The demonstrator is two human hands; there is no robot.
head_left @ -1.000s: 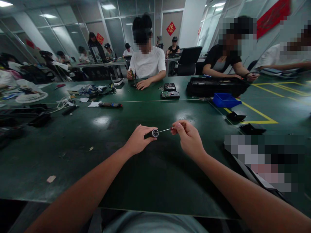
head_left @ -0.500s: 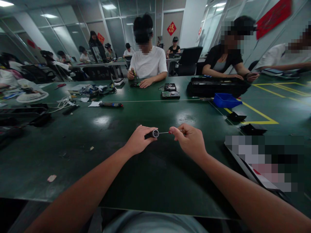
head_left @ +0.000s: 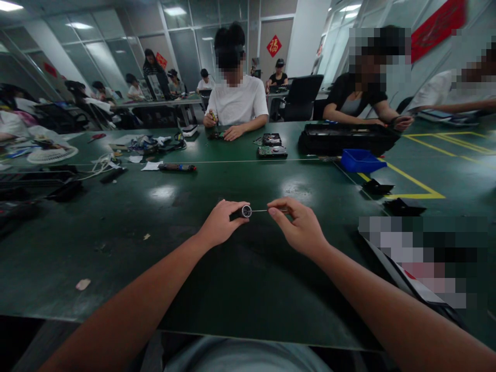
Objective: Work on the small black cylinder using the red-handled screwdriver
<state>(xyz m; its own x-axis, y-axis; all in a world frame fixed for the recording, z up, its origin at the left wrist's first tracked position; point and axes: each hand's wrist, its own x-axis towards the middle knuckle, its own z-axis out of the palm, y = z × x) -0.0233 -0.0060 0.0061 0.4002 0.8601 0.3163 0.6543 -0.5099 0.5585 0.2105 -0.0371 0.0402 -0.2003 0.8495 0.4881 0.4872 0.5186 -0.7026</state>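
Observation:
Over the near part of the green table, my left hand (head_left: 217,225) is closed round a short black cylinder (head_left: 246,211) with a silvery ring at its open end. My right hand (head_left: 305,228) pinches a thin screwdriver (head_left: 259,210) between thumb and fingers, its handle mostly hidden behind them. The metal shaft points left, and its tip meets the ringed end of the cylinder. Whether the tip sits inside or only touches the edge is too small to tell.
Across the table (head_left: 155,289), a person in a white shirt (head_left: 248,101) works on a small board. An electric screwdriver (head_left: 177,167), hard drives (head_left: 272,151), a blue bin (head_left: 362,160) and a long black case (head_left: 349,138) lie beyond my hands. A blurred-out flat object (head_left: 403,268) lies at right.
My right hand has shifted slightly left, its fingers changing position on the screwdriver, and the red part of the handle is now covered. The cylinder has barely moved.

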